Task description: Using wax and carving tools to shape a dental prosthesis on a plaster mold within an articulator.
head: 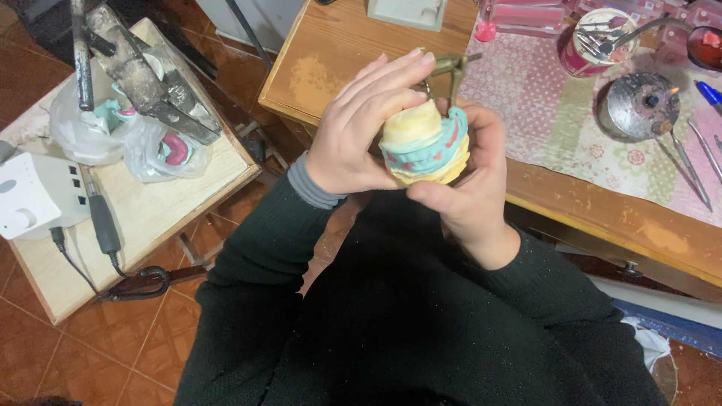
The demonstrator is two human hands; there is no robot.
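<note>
Both my hands hold a dental model (pixel 423 146) above my lap: yellow plaster casts with teal and pink wax between them, mounted on a brass-coloured articulator frame (pixel 448 72). My left hand (pixel 366 128) wraps the model from the left, fingers stretched over its top. Cupping it from below and the right is my right hand (pixel 468 197), thumb across the front. Black sleeves cover both arms.
A wooden table (pixel 331 60) with a patterned cloth (pixel 556 120) carries a metal burner (pixel 639 105), a tin of tools (pixel 602 37) and metal instruments (pixel 688 162). At left, a small table (pixel 150 218) holds a white motor unit (pixel 34 192), handpiece (pixel 101 222) and plastic bags (pixel 113 135).
</note>
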